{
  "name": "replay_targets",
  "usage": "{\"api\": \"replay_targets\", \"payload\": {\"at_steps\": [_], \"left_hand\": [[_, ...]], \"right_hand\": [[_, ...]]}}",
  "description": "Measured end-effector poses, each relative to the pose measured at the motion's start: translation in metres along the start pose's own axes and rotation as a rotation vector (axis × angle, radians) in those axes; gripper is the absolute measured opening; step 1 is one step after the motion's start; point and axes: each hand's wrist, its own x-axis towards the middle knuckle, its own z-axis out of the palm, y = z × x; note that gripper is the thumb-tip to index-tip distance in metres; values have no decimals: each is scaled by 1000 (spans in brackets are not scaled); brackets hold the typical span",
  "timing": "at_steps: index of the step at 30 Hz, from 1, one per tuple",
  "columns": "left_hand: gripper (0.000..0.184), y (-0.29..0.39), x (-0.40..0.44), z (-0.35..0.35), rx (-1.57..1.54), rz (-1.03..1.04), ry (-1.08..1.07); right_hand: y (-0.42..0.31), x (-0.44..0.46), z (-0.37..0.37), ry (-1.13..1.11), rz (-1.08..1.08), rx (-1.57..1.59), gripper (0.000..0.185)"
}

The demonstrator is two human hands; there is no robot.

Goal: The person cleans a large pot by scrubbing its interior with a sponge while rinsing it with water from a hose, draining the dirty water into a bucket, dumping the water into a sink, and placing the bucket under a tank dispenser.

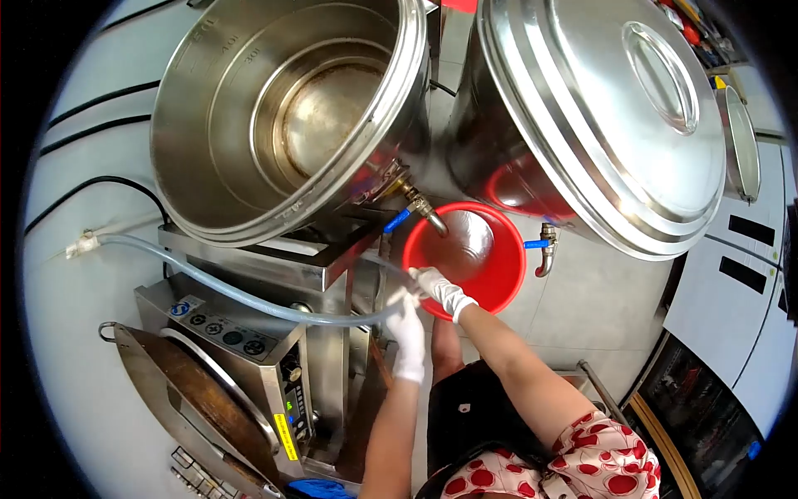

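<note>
A translucent hose (249, 304) runs from a white wall fitting in a curve to my hands. My left hand (406, 328), in a white glove, is closed around the hose near its far end. Just above and to the right, my gloved right hand (439, 289) is closed on the hose as well, its fingertips close to the left ones and slightly blurred. Both hands are over the near left rim of a red bucket (513, 249). A metal spout with a blue-handled valve (399, 219) points down into the bucket. The exact end of the hose is blurred.
A large open steel pot (208, 125) stands on a stove at the upper left. Beside it is a lidded steel pot (582, 100) with its own blue-handled tap (540, 244). A control panel (224, 328) and a wok (166, 374) are at the lower left.
</note>
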Motion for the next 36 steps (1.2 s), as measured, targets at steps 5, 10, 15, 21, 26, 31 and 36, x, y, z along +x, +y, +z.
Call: {"api": "replay_targets", "payload": {"at_steps": [5,10,15,21,26,31,36], "left_hand": [[38,-17,55,11,-152,-82,85],[65,-41,40,-6,37,-379,-202],[62,-163,30,-50,243,-623,-90],[56,-166,51,-29,362,-481,-113],[55,-186,95,-9,195,-288,-211],[50,-155,103,-17,261,-446,-206],[51,-140,104,-21,244,-391,-284]], "right_hand": [[124,26,-91,432,-60,-256,46],[143,-64,-174,726,150,-293,46],[198,-23,-209,726,67,121,52],[191,-9,-199,667,-98,508,36],[196,5,-192,782,-253,477,28],[211,23,-178,875,-341,499,19],[183,-3,-157,959,-425,645,18]]}}
